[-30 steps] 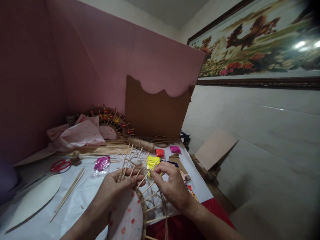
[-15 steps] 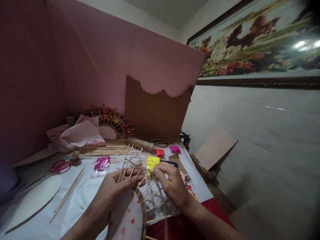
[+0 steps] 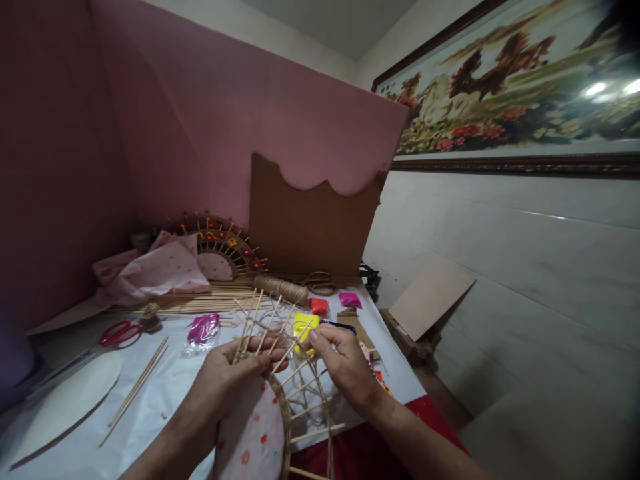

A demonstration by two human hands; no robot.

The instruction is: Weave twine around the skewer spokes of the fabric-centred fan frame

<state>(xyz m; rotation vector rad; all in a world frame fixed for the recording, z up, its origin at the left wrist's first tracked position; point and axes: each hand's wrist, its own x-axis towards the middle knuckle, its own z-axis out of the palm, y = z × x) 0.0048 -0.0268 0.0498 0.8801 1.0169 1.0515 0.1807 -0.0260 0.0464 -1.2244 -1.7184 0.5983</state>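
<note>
A half-made fan-shaped piece lies under my hands, its panel (image 3: 253,427) covered in pale pink floral cloth with a twine-wrapped rim (image 3: 286,413). Several thin wooden sticks (image 3: 313,408) radiate from that rim. My left hand (image 3: 245,363) grips the piece at its upper edge, thumb on the near side and fingers behind the sticks. Between the thumb and fingertips of my right hand (image 3: 335,360) is pinched a strand of brown twine (image 3: 330,440), beside a stick's end. Loose twine hangs below that hand and tangles behind the sticks.
Behind the hands lie a yellow packet (image 3: 304,325), a red packet (image 3: 319,307), magenta packets (image 3: 204,328) and a twine roll (image 3: 281,289). Red-handled scissors (image 3: 120,333), loose sticks (image 3: 134,390) and a white oval board (image 3: 70,407) are at left. A finished decorated fan (image 3: 235,243) leans at the back.
My right hand has shifted very slightly, still pinching the twine near the stick ends. My left hand keeps its hold on the piece.
</note>
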